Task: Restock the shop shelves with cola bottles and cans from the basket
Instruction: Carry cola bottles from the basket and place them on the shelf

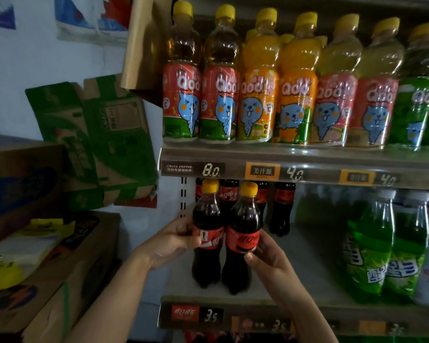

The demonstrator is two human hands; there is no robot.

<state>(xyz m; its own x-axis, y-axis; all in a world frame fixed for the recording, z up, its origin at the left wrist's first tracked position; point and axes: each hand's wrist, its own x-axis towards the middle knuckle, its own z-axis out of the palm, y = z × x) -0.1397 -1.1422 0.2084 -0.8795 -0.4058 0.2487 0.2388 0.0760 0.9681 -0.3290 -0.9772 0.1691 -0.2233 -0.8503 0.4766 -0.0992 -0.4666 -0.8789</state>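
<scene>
My left hand (169, 241) holds a dark brown cola bottle (207, 235) with a yellow cap and a red label with white writing. The second cola bottle (243, 240), in my right hand (269, 257), has black writing on its red label. The juice bottles (258, 95) above carry a blue cartoon animal.

Glossy clear plastic cola bottles (223, 233); matt, seemingly metal shelf (295, 263); cardboard boxes (60, 280).
</scene>
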